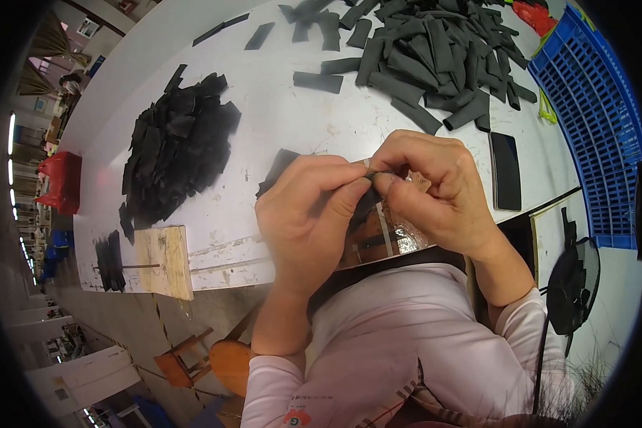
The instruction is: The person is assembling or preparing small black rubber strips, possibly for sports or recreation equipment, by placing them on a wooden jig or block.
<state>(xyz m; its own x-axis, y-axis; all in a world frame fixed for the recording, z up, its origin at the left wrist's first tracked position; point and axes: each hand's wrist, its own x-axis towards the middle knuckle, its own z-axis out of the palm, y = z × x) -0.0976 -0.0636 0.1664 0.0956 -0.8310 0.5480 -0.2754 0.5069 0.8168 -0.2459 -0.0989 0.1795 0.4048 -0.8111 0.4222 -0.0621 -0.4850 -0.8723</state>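
Both hands meet above the table's near edge — left hand [308, 214] and right hand [435, 189] each pinched narrow on one small dark strip [378, 173], thumb and forefinger tips nearly touching across it. The grip is only at the tips, so the strip could likely slip or twist free and drop onto the white table [278, 121]. Its long axis seems to run left–right between the fingertips, ends hidden.
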